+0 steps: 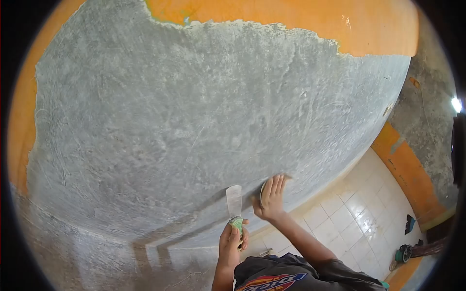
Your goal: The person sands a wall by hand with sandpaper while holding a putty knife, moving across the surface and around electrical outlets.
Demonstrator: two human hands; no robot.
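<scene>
A grey, scraped plaster wall (pixel 194 121) fills most of the view, with orange paint (pixel 291 19) left along its top and left edges. My left hand (pixel 233 240) grips the green handle of a metal scraper (pixel 234 201), blade up, close to the wall. My right hand (pixel 272 196) is pressed flat on the wall just right of the blade, fingers spread over a dark round pad (pixel 262 191) that shows only at its edge.
White floor tiles (pixel 359 213) lie at the lower right. A side wall with an orange strip (pixel 407 174) meets them. Small tools (pixel 405 252) and a dark blue object (pixel 410 224) lie on the floor by that wall.
</scene>
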